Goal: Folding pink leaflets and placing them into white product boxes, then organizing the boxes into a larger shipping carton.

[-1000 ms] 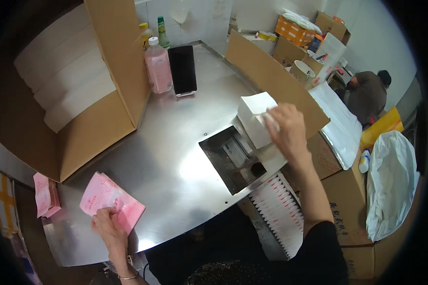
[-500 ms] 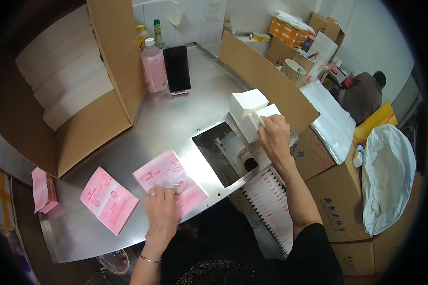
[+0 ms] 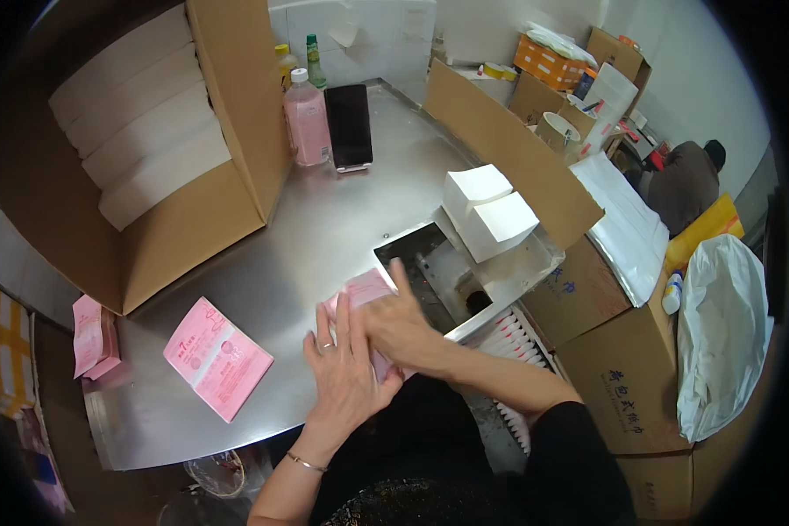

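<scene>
Worktop: steel worktop (image 3: 342, 237), crowded packing corner, cardboard boxes all round; another person sits well apart at 2 o'clock.
Left hand: your left hand (image 3: 346, 373) lies flat, fingers (image 3: 324, 329) spread wide, pressing on the pink packet (image 3: 364, 289) so that it stays put on the slick metal.
Right hand: your right hand (image 3: 403, 324) crosses over the left, palm down on the same packet, thumb pointing to 12 o'clock; nothing gripped, both hands press.
Packet position: at the near edge, just beside the recessed slot (image 3: 430, 272) at 3 o'clock from it.
Second packet: second pink packet (image 3: 217, 358) lies flat at 9 o'clock from your hands, apart, within reach.
White boxes: two white boxes (image 3: 491, 215) stacked by the slot, at 1 o'clock.
Supply: open carton (image 3: 162, 167) of white stacks at 10 o'clock, mouth turned toward you.
Background: pink bottle (image 3: 308, 118) and dark phone (image 3: 349, 127) upright at 12 o'clock, clear of the work.
</scene>
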Demonstrator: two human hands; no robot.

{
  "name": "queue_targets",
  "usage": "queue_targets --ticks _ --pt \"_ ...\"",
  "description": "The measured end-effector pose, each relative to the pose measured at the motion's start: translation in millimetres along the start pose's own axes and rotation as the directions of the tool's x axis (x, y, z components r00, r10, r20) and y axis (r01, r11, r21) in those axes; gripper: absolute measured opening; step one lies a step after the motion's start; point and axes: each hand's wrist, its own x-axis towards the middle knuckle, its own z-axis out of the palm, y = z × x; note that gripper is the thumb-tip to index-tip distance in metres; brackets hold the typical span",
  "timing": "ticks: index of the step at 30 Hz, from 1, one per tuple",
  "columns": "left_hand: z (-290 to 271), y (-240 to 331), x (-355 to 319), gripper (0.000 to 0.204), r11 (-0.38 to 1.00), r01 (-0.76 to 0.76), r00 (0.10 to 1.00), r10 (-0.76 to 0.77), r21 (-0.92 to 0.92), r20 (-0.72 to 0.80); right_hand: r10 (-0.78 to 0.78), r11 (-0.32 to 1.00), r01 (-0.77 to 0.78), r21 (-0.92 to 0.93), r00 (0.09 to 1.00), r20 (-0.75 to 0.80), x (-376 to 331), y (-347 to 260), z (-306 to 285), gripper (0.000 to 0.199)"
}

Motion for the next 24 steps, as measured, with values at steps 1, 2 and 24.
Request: queue_targets --ticks 1,2,24 --pt "2.0 4.2 6.6 0.080 1.000 0.018 0.999 -0.018 0.024 -0.033 -0.013 1.000 0.015 0.021 0.997 -0.076 4.8 -7.0 -3.2 0.029" --pt "-1.1 -2.5 6.4 0.073 0.998 0.049 0.997 -0.047 0.031 -0.060 -0.019 1.000 0.020 0.017 0.997 -0.078 -2.2 -11.0 -2.5 0.029" --pt "-5.0 -1.7 7.0 0.040 0.992 -0.111 0.985 0.101 0.067 0.139 0.356 0.863 -0.506 0.006 0.599 -0.717 -65.8 147.9 -31.2 0.012"
